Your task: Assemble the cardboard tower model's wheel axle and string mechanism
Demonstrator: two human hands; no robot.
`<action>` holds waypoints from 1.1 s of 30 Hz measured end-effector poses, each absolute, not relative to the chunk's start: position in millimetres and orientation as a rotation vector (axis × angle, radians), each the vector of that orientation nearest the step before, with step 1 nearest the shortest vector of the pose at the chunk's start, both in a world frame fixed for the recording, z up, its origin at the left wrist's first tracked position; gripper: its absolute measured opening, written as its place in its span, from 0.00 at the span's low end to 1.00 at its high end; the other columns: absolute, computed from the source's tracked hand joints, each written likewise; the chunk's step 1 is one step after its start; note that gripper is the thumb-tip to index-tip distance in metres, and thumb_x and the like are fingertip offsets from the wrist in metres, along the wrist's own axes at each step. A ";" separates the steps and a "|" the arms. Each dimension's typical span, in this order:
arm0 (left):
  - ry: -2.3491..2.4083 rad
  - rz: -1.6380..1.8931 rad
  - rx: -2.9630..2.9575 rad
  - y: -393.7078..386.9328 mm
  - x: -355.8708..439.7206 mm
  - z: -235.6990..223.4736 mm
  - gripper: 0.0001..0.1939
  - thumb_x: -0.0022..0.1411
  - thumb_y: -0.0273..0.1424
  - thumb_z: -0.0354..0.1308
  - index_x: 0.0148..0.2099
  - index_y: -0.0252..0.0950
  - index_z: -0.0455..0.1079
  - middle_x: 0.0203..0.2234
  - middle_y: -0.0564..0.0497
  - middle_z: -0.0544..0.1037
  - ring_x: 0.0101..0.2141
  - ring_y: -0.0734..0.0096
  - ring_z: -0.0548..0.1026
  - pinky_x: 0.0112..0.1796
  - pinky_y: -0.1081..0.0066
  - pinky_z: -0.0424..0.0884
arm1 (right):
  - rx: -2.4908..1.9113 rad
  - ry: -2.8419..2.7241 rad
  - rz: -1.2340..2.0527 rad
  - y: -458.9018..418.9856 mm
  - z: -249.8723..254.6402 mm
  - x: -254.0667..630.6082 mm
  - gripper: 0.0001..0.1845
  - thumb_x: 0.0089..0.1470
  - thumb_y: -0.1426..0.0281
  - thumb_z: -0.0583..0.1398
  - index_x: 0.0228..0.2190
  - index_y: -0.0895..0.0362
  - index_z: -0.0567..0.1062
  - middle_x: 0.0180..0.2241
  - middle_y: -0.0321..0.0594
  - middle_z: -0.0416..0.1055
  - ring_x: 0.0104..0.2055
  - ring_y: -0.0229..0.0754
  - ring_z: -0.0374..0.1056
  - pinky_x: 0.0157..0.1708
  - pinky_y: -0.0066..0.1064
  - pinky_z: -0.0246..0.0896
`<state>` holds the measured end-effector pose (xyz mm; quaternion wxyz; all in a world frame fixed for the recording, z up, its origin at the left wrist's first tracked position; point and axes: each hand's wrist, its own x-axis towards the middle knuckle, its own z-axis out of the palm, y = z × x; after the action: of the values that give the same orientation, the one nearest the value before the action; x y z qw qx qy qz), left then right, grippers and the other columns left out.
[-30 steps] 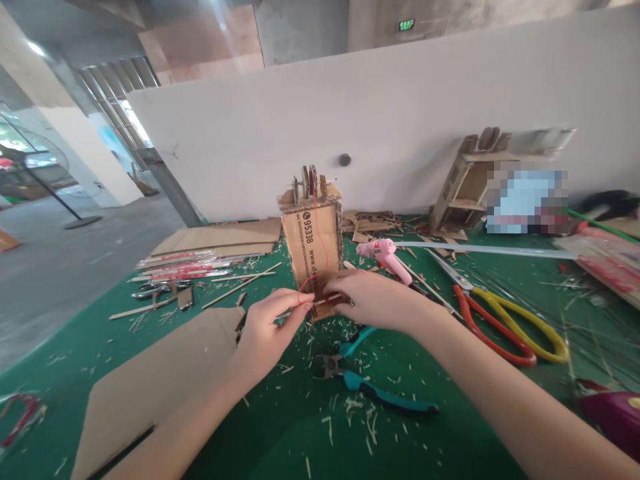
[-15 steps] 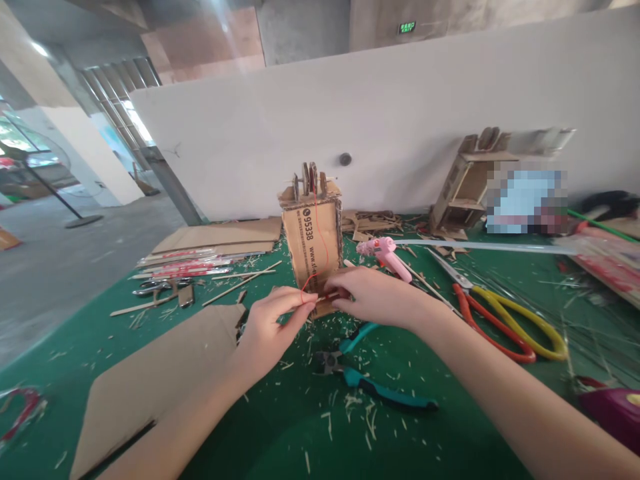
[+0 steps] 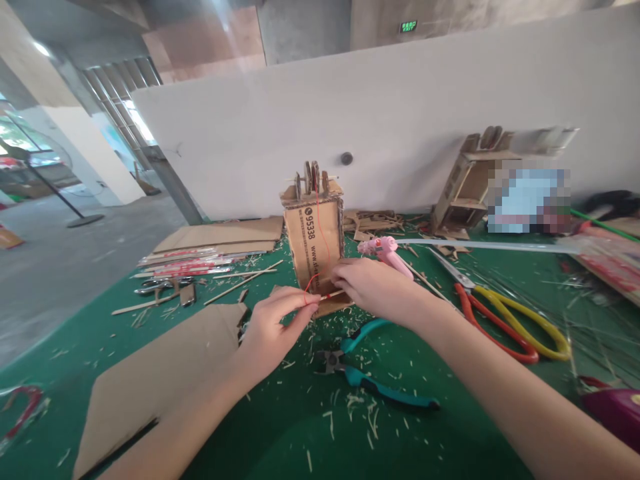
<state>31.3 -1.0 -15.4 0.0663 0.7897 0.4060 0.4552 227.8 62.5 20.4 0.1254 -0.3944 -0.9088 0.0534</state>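
In front of me an upright cardboard tower (image 3: 301, 243) stands on the green table, with cardboard discs (image 3: 312, 177) on a thin rod across its top. A red string (image 3: 323, 233) hangs from the discs down its printed front. My left hand (image 3: 280, 323) pinches the left end of a thin wooden stick (image 3: 331, 295) together with the string. Red string is wound around the middle of the stick. Curled fingers of my right hand (image 3: 367, 283) hold the stick's right end, their tips partly hidden. Teal-handled cutting pliers (image 3: 350, 370) lie just below the hands.
A pink glue gun (image 3: 385, 250) and large red-and-yellow-handled scissors (image 3: 493, 303) lie to the right. Cardboard sheet (image 3: 165, 373), wooden sticks (image 3: 245, 281) and small scissors (image 3: 157, 285) are at left. A second cardboard tower (image 3: 457, 183) leans by the white partition (image 3: 250, 133). Wood shavings litter the table.
My right hand has shifted slightly up and right along the stick, uncovering the red winding. My left hand stays pinched at nearly the same spot.
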 end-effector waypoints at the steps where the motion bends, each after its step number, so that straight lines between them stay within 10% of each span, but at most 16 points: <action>1: 1.220 1.371 2.384 -1.5 31.8 -14.5 0.07 0.63 0.27 0.55 0.39 0.37 0.74 0.33 0.50 0.78 0.34 0.73 0.75 0.37 0.71 0.73 | -1.144 -2.652 0.148 62.7 20.0 228.1 0.11 0.54 0.77 0.52 0.33 0.58 0.74 0.29 0.41 0.71 0.31 0.38 0.65 0.30 0.29 0.49; 33: 1.188 1.054 2.710 -2.9 16.9 -1.3 0.14 0.58 0.25 0.54 0.47 0.37 0.63 0.41 0.45 0.72 0.44 0.60 0.70 0.45 0.58 0.68 | -0.946 -2.554 0.107 39.0 -0.3 229.5 0.10 0.57 0.71 0.52 0.30 0.58 0.73 0.30 0.38 0.70 0.32 0.37 0.64 0.27 0.29 0.50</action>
<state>16.9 -2.9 -1.3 0.0001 0.8628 0.3783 0.3354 229.5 39.0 -0.3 0.2065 -0.3397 -0.9168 0.0385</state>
